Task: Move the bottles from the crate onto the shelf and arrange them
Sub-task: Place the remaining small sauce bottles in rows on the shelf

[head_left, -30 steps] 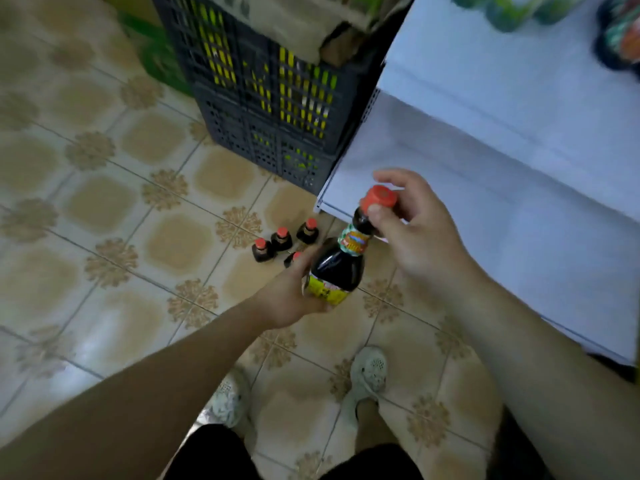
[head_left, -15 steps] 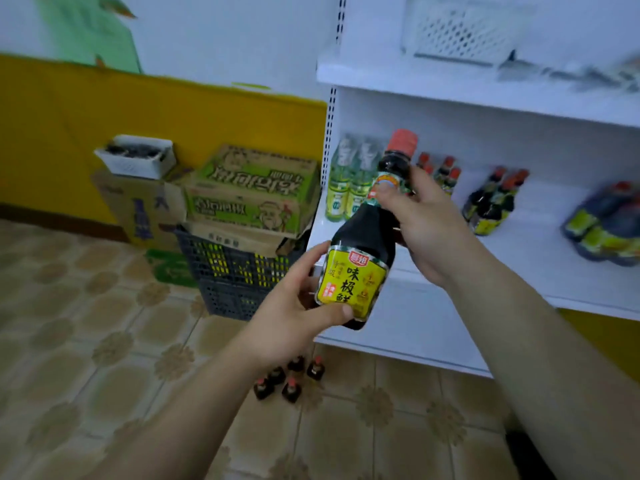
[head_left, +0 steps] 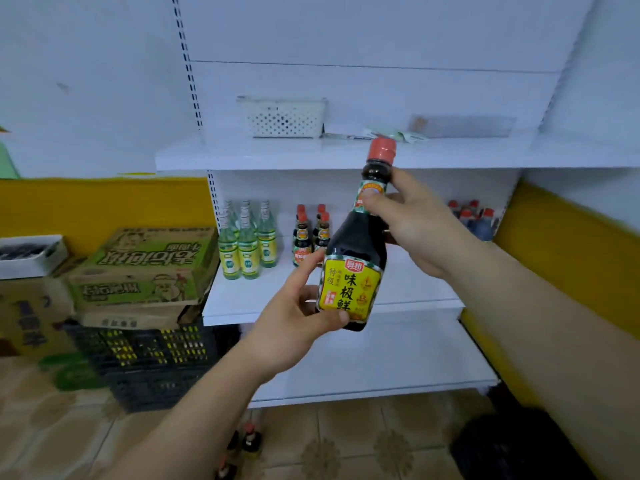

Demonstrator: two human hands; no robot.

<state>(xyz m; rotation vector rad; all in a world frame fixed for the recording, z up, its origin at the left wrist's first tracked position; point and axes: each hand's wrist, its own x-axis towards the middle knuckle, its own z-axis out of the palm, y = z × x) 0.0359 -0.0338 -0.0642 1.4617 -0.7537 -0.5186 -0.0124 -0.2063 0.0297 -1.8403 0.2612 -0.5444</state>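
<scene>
A dark sauce bottle (head_left: 360, 237) with a red cap and yellow label is held upright in front of the white shelf (head_left: 398, 289). My left hand (head_left: 298, 323) grips its base, thumb across the label's lower edge. My right hand (head_left: 412, 220) grips its neck. On the middle shelf stand several small dark red-capped bottles (head_left: 311, 233), several pale green-labelled bottles (head_left: 247, 240) to their left, and more red-capped bottles (head_left: 472, 220) at the far right. A few small dark bottles (head_left: 251, 441) stand on the tiled floor below my left arm.
A white perforated basket (head_left: 282, 117) sits on the upper shelf. Left of the shelf, green cardboard cartons (head_left: 145, 268) are stacked on a black crate (head_left: 149, 362). A dark object (head_left: 519, 445) lies at the lower right. Yellow wall panels flank the shelf.
The view has swung up from the floor to the shelf. Both hands have lifted the sauce bottle from low and tilted to upright at shelf height.
</scene>
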